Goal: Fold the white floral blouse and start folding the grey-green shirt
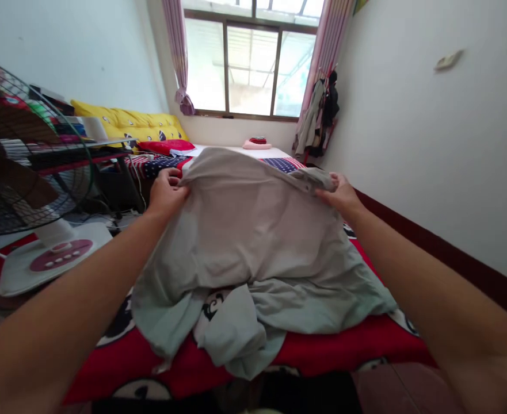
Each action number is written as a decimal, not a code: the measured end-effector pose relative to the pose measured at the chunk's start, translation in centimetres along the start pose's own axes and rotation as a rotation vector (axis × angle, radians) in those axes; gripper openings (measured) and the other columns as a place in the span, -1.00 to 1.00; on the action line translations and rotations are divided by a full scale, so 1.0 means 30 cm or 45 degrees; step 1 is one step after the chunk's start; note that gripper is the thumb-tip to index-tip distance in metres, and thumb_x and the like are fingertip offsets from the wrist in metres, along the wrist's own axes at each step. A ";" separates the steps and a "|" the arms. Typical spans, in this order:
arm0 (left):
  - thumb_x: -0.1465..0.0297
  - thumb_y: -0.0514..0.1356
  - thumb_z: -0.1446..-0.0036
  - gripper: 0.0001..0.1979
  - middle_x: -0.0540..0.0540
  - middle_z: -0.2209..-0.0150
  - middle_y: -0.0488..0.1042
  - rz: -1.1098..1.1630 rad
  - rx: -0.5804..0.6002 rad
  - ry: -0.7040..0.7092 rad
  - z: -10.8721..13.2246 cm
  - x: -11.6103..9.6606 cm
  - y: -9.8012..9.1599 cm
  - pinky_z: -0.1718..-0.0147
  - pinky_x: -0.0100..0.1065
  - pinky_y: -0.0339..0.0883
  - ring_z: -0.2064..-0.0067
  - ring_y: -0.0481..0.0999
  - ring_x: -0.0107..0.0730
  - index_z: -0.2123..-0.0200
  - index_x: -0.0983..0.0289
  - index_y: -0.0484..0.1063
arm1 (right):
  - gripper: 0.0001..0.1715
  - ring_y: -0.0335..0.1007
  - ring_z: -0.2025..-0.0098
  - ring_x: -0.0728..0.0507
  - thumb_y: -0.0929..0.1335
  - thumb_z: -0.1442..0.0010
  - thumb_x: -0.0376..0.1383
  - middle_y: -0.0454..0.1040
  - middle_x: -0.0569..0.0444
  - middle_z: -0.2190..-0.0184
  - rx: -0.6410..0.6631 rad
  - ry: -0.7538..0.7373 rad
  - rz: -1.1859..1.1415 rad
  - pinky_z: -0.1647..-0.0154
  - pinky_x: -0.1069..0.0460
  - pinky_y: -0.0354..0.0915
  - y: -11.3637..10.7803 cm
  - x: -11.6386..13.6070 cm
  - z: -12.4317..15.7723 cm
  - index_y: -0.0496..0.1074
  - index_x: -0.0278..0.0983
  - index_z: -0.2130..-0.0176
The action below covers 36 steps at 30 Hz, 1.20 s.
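A pair of pale grey-green trousers [253,230] is held up by its top edge between my two hands. My left hand [170,190] is closed on the top left corner, fingers pinching the cloth. At the opposite corner, my right hand [338,192] grips a bunched, folded part of the same edge. The upper part of the cloth hangs fairly flat, while the lower part lies crumpled on a red patterned blanket [322,351].
A white-based fan [58,259] stands at the left beside a cluttered desk [106,152]. Behind the trousers is a bed with a yellow cushion [136,123], a red pillow [167,146] and a folded pink item [256,144]. Clothes [317,112] hang by the right wall.
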<state>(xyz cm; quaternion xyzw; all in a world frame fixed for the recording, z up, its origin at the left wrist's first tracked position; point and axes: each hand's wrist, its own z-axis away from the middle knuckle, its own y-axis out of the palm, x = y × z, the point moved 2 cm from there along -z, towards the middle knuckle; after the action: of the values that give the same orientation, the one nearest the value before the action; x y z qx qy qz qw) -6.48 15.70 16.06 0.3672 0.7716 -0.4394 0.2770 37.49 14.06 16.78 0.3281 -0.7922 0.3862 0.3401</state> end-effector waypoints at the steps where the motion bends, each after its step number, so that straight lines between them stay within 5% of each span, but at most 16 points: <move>1: 0.42 0.17 -0.14 -0.54 0.28 -0.14 0.21 0.001 -0.112 0.023 -0.013 0.001 0.015 0.03 -0.12 0.36 -0.09 0.37 -0.16 -0.11 0.40 0.23 | -0.09 0.37 -0.06 -0.26 0.48 0.12 -0.26 0.29 -0.20 -0.17 -0.123 -0.041 -0.007 0.02 -0.11 0.39 0.009 -0.009 -0.007 0.21 -0.35 -0.19; 4: 0.48 0.29 0.02 -0.32 0.33 -0.22 0.09 -0.017 -0.195 0.046 0.041 0.065 0.079 -0.05 -0.12 0.34 -0.13 0.36 -0.09 -0.18 0.35 0.16 | -0.02 0.28 -0.15 -0.30 0.46 0.10 -0.27 0.14 -0.24 -0.26 -0.130 -0.063 0.047 -0.05 -0.15 0.34 0.057 -0.061 0.087 0.11 -0.34 -0.24; 7: 0.41 0.28 0.02 -0.49 0.25 -0.17 0.22 -0.183 0.005 0.153 0.188 0.171 0.132 -0.11 -0.07 0.30 -0.17 0.33 -0.03 -0.06 0.27 0.35 | -0.41 0.35 -0.07 -0.28 0.40 -0.01 -0.22 0.29 -0.17 -0.15 0.154 -0.139 0.091 0.13 -0.10 0.43 0.107 -0.094 0.308 0.35 -0.29 -0.05; 11: 0.25 0.18 -0.11 -0.62 0.22 -0.10 0.35 -0.316 0.294 0.360 0.371 0.257 0.141 -0.16 -0.03 0.21 -0.15 0.34 -0.04 0.02 0.26 0.45 | -0.70 0.46 0.17 -0.10 0.36 -0.10 -0.28 0.40 -0.05 -0.03 0.686 -0.282 0.026 0.26 0.03 0.41 0.168 -0.010 0.623 0.45 -0.23 0.12; 13: 0.20 0.16 -0.14 -0.61 0.20 -0.11 0.36 -0.314 0.412 0.433 0.421 0.267 0.129 -0.16 -0.06 0.21 -0.14 0.36 -0.08 0.00 0.24 0.44 | -0.53 0.46 0.21 -0.07 0.41 -0.06 -0.30 0.35 -0.03 -0.10 0.960 -0.388 0.078 0.22 0.03 0.40 0.204 0.059 0.744 0.41 -0.17 -0.01; 17: 0.20 0.21 -0.11 -0.57 0.16 -0.17 0.29 -0.380 0.508 0.623 0.469 0.271 0.099 -0.16 -0.12 0.21 -0.19 0.30 -0.12 -0.05 0.16 0.40 | 0.15 0.32 -0.08 -0.33 0.53 0.13 -0.22 0.08 -0.09 -0.29 1.252 -0.721 0.398 0.03 -0.12 0.33 0.284 0.146 0.907 0.00 0.02 -0.31; 19: 0.27 0.22 -0.11 -0.64 0.16 -0.13 0.33 -0.459 0.490 0.729 0.482 0.284 0.086 -0.14 -0.13 0.23 -0.16 0.32 -0.13 0.00 0.15 0.44 | 0.02 0.33 -0.05 -0.34 0.48 0.05 -0.25 0.12 -0.11 -0.26 1.291 -0.797 0.524 0.09 -0.12 0.33 0.322 0.156 0.953 0.03 0.03 -0.29; 22: 0.46 0.11 -0.10 -0.69 0.14 0.04 0.46 -0.597 0.504 0.805 0.493 0.315 0.078 -0.02 -0.19 0.33 -0.01 0.45 -0.19 0.09 0.17 0.49 | -0.41 0.41 0.17 -0.18 0.37 -0.01 -0.39 0.35 -0.05 -0.05 1.338 -0.739 0.541 0.22 0.01 0.30 0.360 0.159 0.974 0.36 -0.12 -0.06; 25: 0.58 0.01 -0.03 -0.61 0.10 0.16 0.50 -0.707 0.593 0.742 0.497 0.318 0.071 0.18 -0.32 0.39 0.14 0.51 -0.27 0.16 0.18 0.51 | -0.65 0.38 0.28 -0.07 0.34 0.05 -0.45 0.46 0.06 0.21 1.316 -0.525 0.242 0.27 0.09 0.24 0.341 0.174 0.922 0.47 -0.24 0.21; 28: 0.57 0.01 0.01 -0.67 0.08 0.22 0.49 -0.761 0.681 0.645 0.505 0.262 0.040 0.27 -0.36 0.33 0.21 0.51 -0.28 0.28 0.19 0.50 | -0.86 0.35 0.34 -0.06 0.36 0.02 -0.36 0.45 0.13 0.42 1.204 -0.141 -0.181 0.31 0.10 0.23 0.244 0.182 0.812 0.46 -0.29 0.35; 33: 0.60 0.00 0.15 -0.74 0.03 0.40 0.45 -0.712 0.979 0.524 0.560 0.133 -0.056 0.35 -0.38 0.21 0.33 0.46 -0.32 0.52 0.21 0.42 | -0.61 0.45 0.35 -0.19 0.44 0.11 -0.13 0.53 0.03 0.39 0.670 0.454 -0.434 0.32 -0.03 0.37 -0.020 0.132 0.629 0.48 -0.26 0.27; 36: 0.60 0.01 0.21 -0.70 0.00 0.40 0.48 -0.598 1.161 0.415 0.611 0.104 -0.102 0.34 -0.41 0.20 0.33 0.46 -0.34 0.48 0.18 0.46 | -0.54 0.51 0.28 -0.28 0.41 0.08 -0.06 0.57 -0.08 0.27 0.338 0.494 -0.284 0.30 -0.11 0.42 -0.150 0.095 0.583 0.50 -0.20 0.17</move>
<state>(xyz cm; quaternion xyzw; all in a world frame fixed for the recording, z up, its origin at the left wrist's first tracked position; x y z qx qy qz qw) -8.84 -0.50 6.72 0.3312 0.5968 -0.7173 -0.1397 34.44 -3.46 12.57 0.3749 -0.6136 0.5026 0.4799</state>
